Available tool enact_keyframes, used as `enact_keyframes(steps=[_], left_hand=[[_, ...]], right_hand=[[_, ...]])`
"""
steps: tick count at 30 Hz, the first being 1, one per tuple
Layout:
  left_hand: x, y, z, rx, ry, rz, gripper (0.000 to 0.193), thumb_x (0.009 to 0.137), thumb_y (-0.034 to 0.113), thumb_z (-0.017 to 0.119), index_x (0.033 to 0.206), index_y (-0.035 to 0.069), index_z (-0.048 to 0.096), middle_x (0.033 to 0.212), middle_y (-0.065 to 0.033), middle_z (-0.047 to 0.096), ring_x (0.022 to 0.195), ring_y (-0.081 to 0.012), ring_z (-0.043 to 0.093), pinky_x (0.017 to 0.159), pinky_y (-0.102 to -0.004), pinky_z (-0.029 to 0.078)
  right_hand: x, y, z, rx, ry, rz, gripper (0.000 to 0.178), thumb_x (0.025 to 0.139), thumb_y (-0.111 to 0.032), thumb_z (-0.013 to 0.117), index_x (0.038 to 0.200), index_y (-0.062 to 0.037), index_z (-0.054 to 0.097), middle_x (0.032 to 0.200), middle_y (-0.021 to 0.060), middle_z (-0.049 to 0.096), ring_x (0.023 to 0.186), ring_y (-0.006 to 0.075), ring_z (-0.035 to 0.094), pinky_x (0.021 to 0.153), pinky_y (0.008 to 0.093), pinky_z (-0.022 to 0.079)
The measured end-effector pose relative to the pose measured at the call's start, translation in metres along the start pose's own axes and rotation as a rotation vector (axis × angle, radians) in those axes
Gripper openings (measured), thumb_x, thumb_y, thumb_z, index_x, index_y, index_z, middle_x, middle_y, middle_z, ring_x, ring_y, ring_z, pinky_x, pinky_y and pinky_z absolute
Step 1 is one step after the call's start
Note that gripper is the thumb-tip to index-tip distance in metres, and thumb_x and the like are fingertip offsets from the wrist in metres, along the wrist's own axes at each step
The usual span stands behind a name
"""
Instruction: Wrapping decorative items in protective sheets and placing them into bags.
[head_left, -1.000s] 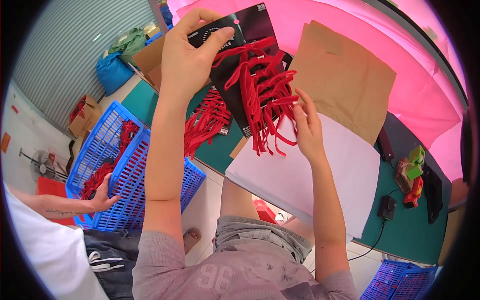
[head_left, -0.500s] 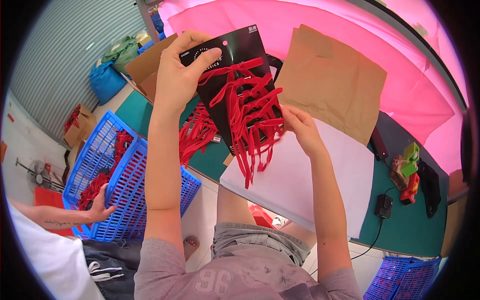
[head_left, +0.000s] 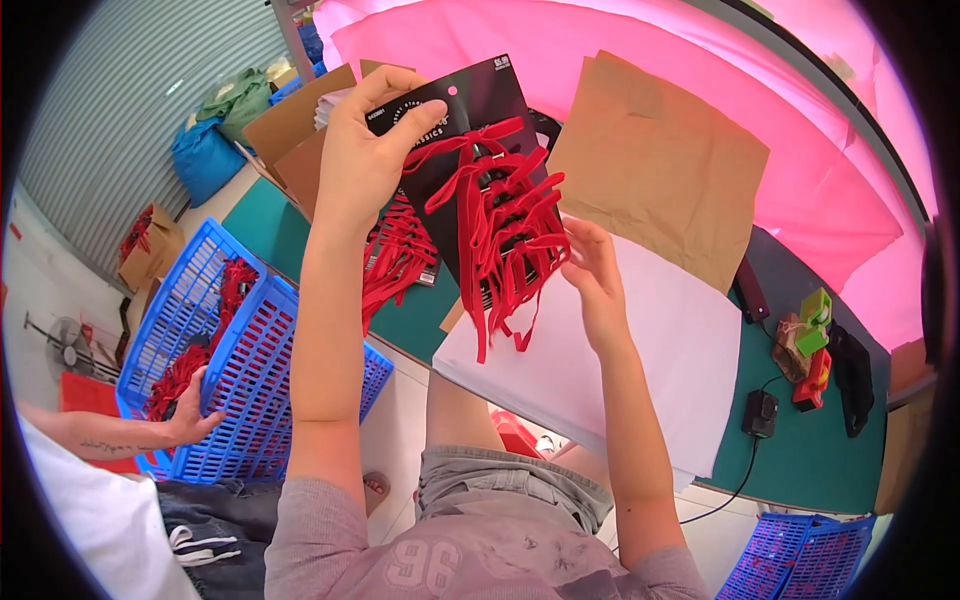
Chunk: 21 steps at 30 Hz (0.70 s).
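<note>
Upright over the table, a black display card (head_left: 500,95) carries a column of red velvety ribbon bows (head_left: 497,200) with long hanging tails. My left hand (head_left: 375,140) is closed on the card's upper left corner, thumb in front and fingers behind. At the card's lower right edge, my right hand (head_left: 595,275) has its bent fingers and thumb about the end of a low bow. The fingertips are partly hidden there. More carded red bows (head_left: 400,250) lie on the green table beyond my left forearm.
White sheets (head_left: 640,360) and brown paper (head_left: 665,165) cover part of the green table (head_left: 825,470). On the left, another person's hand (head_left: 190,415) touches a blue basket (head_left: 245,390) holding red bows. A tape dispenser (head_left: 815,320) and small black device (head_left: 760,412) lie right. An open carton (head_left: 290,150) stands behind.
The card has dropped slightly and its bow tails have swung. My right hand has shifted a little downward, with its thumb and fingers changed in position. My left hand keeps its grip.
</note>
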<state>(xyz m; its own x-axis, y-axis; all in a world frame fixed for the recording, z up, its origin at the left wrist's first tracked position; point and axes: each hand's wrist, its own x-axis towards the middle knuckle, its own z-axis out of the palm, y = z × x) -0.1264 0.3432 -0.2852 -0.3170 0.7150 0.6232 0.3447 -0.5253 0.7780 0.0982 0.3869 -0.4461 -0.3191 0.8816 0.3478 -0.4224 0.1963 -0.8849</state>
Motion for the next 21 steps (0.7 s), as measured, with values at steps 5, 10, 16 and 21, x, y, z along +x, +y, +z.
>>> enact_keyframes(steps=[5, 10, 16, 21], left_hand=[[-0.006, 0.012, 0.014, 0.103, 0.045, 0.052, 0.012, 0.08, 0.006, 0.066, 0.091, 0.004, 0.063, 0.079, -0.0019, 0.066, 0.067, -0.0101, 0.056, 0.06, -0.0217, 0.043], [-0.018, 0.025, 0.038, 0.222, 0.078, 0.175, 0.009, 0.081, 0.005, 0.064, 0.09, 0.004, 0.063, 0.074, -0.0025, 0.065, 0.062, -0.0105, 0.055, 0.058, -0.0223, 0.043], [-0.02, 0.027, 0.054, 0.21, 0.026, 0.231, 0.008, 0.081, 0.004, 0.063, 0.089, 0.004, 0.062, 0.07, -0.0032, 0.064, 0.06, -0.0111, 0.054, 0.056, -0.023, 0.042], [-0.021, 0.025, 0.053, 0.14, 0.014, 0.236, 0.008, 0.081, 0.004, 0.063, 0.089, 0.004, 0.062, 0.072, -0.0029, 0.065, 0.06, -0.0107, 0.054, 0.055, -0.023, 0.042]], right_hand=[[-0.008, 0.004, 0.019, 0.296, -0.043, 0.066, 0.086, 0.079, -0.005, 0.07, 0.148, -0.0126, 0.02, 0.143, 0.0177, 0.039, 0.122, 0.031, 0.049, 0.098, 0.0364, 0.042], [-0.014, 0.012, 0.047, 0.28, -0.049, 0.023, 0.1, 0.076, -0.003, 0.074, 0.152, -0.0133, 0.009, 0.144, 0.0197, 0.036, 0.123, 0.033, 0.049, 0.101, 0.0411, 0.042], [-0.023, 0.008, 0.061, 0.036, 0.123, 0.007, 0.103, 0.073, -0.001, 0.074, 0.152, -0.0147, 0.01, 0.143, 0.0197, 0.038, 0.126, 0.0324, 0.046, 0.1, 0.0386, 0.042], [-0.018, 0.0, 0.054, 0.132, 0.176, -0.036, 0.106, 0.071, 0.001, 0.075, 0.152, -0.0149, 0.008, 0.137, 0.0184, 0.042, 0.121, 0.0328, 0.049, 0.096, 0.0389, 0.044]])
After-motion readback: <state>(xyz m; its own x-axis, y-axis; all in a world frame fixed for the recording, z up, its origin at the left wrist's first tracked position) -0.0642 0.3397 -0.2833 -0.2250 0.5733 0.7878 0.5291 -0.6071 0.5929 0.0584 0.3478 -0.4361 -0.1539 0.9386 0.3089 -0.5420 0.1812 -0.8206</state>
